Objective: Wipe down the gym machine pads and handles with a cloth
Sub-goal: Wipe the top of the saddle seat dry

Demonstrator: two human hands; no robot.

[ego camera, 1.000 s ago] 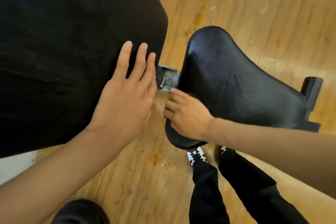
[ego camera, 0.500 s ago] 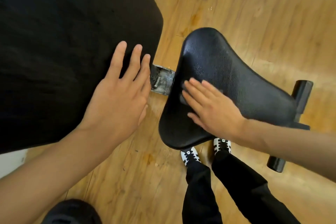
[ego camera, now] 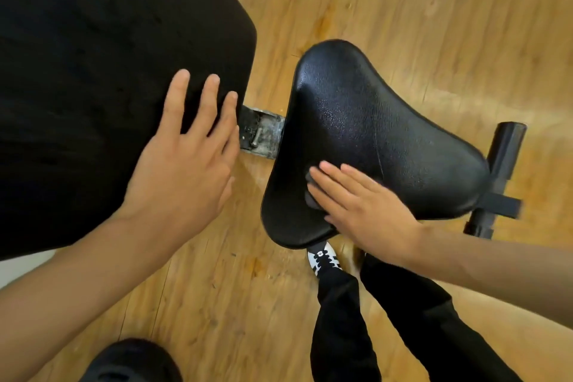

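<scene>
A black, glossy seat pad (ego camera: 366, 121) of a gym bench fills the middle right. My right hand (ego camera: 362, 211) lies flat on its near part with straight fingers, pressing a dark cloth (ego camera: 310, 192) whose edge shows under the fingertips. A large black back pad (ego camera: 93, 71) takes up the left. My left hand (ego camera: 186, 158) rests flat on that pad's right edge, fingers spread and straight. Between the two pads a worn metal bracket (ego camera: 263, 133) is exposed.
The bench stands on a wooden plank floor (ego camera: 434, 9). A black tube with a cross bar (ego camera: 499, 170) sticks out to the right of the seat. My black trousers and a black-and-white shoe (ego camera: 324, 259) are below the seat. A dark round object (ego camera: 130, 363) sits at the bottom edge.
My right hand went from curled at the seat's left rim to lying flat on the seat, then slid toward the near edge with the cloth. My left hand has stayed on the back pad.
</scene>
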